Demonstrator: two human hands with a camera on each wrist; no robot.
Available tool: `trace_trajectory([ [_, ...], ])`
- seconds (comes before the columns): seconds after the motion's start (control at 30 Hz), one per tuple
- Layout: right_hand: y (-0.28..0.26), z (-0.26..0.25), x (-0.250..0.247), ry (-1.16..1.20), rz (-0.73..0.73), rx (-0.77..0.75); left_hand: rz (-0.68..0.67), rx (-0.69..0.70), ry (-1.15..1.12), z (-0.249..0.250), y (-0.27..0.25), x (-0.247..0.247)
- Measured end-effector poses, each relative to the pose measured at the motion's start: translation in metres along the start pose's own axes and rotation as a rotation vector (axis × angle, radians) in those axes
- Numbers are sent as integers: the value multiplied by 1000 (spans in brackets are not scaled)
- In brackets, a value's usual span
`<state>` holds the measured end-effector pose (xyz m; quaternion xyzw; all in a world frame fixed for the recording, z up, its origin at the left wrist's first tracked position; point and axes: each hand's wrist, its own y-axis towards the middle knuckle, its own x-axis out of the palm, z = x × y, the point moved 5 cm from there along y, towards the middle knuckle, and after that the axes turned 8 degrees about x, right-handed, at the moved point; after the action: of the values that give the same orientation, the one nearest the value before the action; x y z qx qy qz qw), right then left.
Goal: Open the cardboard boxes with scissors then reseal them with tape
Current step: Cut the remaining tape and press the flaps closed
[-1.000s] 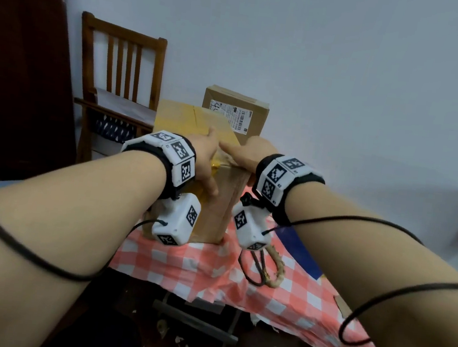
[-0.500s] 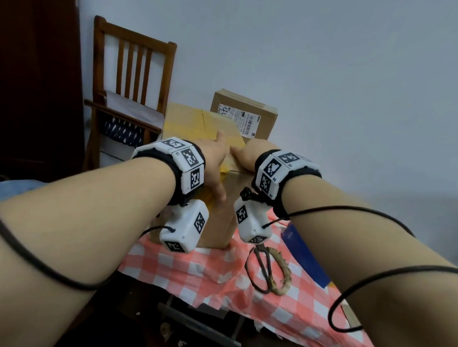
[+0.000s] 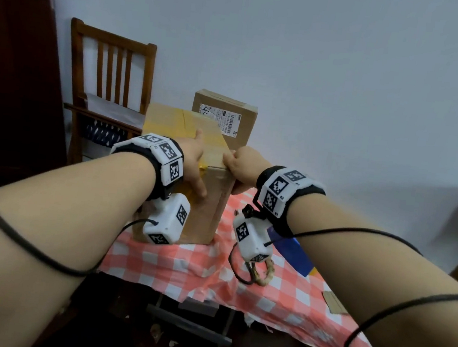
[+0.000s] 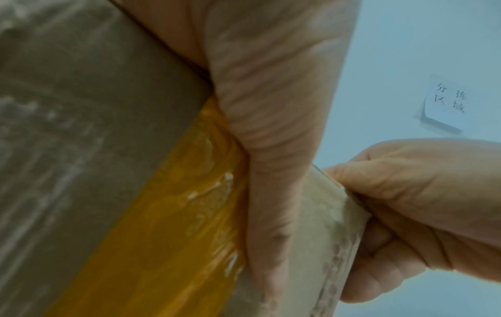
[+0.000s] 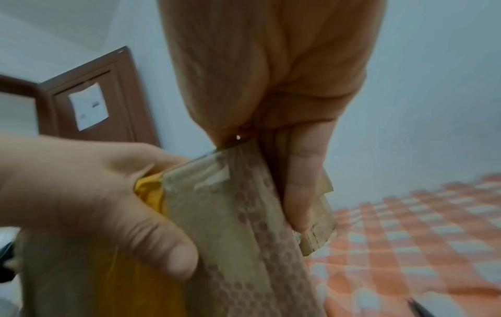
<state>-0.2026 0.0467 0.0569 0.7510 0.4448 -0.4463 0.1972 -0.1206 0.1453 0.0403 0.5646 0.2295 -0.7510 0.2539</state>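
Pressing the left hand [image 3: 195,160] flat on the box [image 3: 207,199] at frame centre and pinching its top corner with the right hand [image 3: 244,165], smoothing yellow tape [image 4: 173,214] firmly, avoiding wrinkles, scissors [image 3: 251,271] lying below.

Head camera looks forward and slightly down along both forearms, the tall cardboard box [image 3: 182,173] on the desk [image 3: 280,290] centre frame, wall behind. Left wrist camera sits very close under the left hand [image 4: 260,107], pointing up along the box's near face toward the wall. Right wrist camera, equally tight, looks up past the right hand [image 5: 271,75] toward the door [image 5: 108,103] on the left. Both wrist views share the box's upper near corner, and each catches the opposite hand.
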Motion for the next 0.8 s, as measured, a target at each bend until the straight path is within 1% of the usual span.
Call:
trace_trajectory([
  [0.1, -5, 1, 5, 51, -41, -15, -5, 2, -7, -1, 0, 0],
  [0.2, -9, 5, 6, 23, -64, -59, -5, -5, 10, -2, 2, -1],
  [0.33, -8, 20, 3, 206, -103, -105, 5, -5, 17, 0, 2, 0],
  [0.5, -6, 27, -2, 370, -192, -81, 13, -11, 20, 0, 0, -1],
  [0.57, -5, 23, -1, 341, -183, -53, 16, -12, 28, 1, -1, -1],
  [0.63, -6, 18, 0, 273, -147, -76, 15, -9, 37, 3, -2, -1],
  [0.7, -8, 19, 0, 268, -132, -94, 15, 0, 29, 4, -2, -2],
  [0.8, -12, 23, -2, 267, -176, -90, 30, 9, -37, 5, -4, -4],
])
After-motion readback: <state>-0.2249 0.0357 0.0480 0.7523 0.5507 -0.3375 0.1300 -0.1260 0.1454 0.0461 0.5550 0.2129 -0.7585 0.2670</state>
